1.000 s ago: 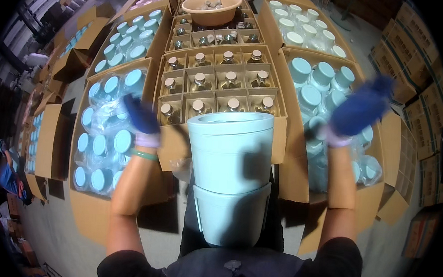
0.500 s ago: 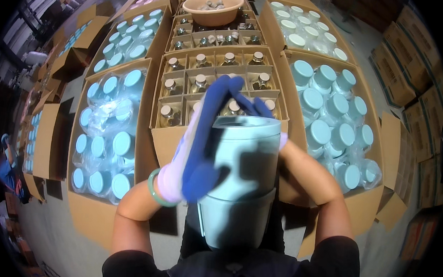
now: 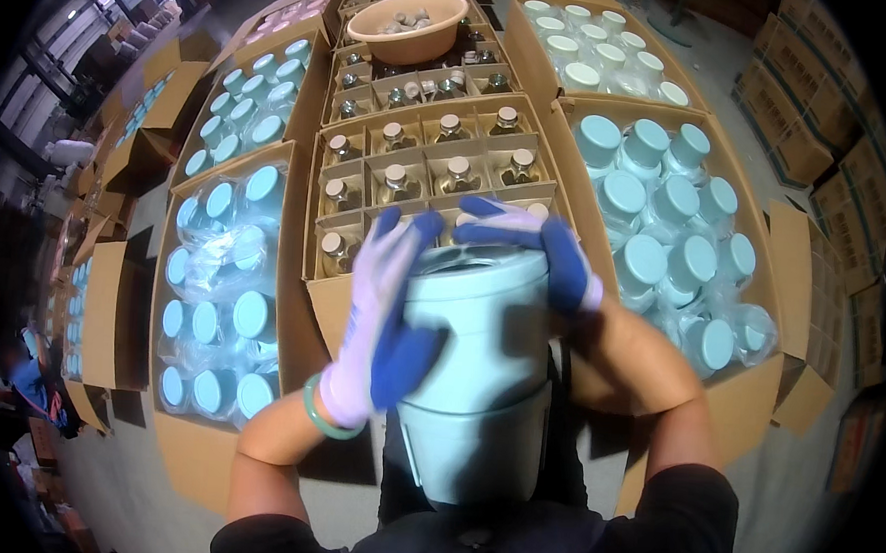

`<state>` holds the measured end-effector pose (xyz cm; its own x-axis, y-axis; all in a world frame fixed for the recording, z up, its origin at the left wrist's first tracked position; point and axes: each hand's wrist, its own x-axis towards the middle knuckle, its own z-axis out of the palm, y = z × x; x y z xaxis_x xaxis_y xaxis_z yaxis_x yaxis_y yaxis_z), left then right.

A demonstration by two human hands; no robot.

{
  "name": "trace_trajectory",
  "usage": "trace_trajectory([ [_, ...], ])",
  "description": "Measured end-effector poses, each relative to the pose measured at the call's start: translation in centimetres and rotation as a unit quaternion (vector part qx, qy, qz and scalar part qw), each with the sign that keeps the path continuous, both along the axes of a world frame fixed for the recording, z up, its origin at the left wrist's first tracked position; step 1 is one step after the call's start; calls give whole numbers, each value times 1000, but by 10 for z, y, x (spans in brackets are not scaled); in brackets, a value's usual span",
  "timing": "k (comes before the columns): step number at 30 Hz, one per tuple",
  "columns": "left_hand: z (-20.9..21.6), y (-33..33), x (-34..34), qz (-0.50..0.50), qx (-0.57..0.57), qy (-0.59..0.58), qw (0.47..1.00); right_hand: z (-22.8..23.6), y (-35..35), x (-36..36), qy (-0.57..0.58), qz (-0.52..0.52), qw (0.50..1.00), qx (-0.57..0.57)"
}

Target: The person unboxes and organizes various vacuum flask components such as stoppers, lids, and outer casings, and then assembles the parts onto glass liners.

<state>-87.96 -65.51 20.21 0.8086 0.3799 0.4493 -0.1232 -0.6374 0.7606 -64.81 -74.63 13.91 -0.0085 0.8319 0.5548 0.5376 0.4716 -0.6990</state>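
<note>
A tall light-blue plastic container (image 3: 478, 328), shaped like one bucket set into another, stands upright before my body, with a dark opening visible at its top. My left hand (image 3: 381, 318), in a lilac glove with a blue coating, lies along the container's left side, fingers stretched upward. My right hand (image 3: 535, 246), gloved alike, is at the upper right rim. Its fingers reach left over the far side of the top, fairly straight. Between the hands, the container's far side is hidden. I see nothing gripped in either hand.
Ahead is a divided carton (image 3: 318, 185) of capped glass bottles. An orange basin (image 3: 407, 36) of small pieces sits beyond it. Cartons of blue-lidded containers flank it at left (image 3: 290, 299) and right (image 3: 756, 233). Closed boxes (image 3: 793, 105) are stacked at far right.
My right hand has come up from behind the container to its upper right rim. My left fingers have tipped lower and spread. The view has shifted slightly.
</note>
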Motion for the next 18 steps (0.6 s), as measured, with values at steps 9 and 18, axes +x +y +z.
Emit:
trace_trajectory([
  [9,-82,100,8,80,-527,-19,846,52,-26,-11,175,-111,972,112],
  [18,-45,48,26,169,-251,-247,921,8,4,41,445,-253,834,207],
])
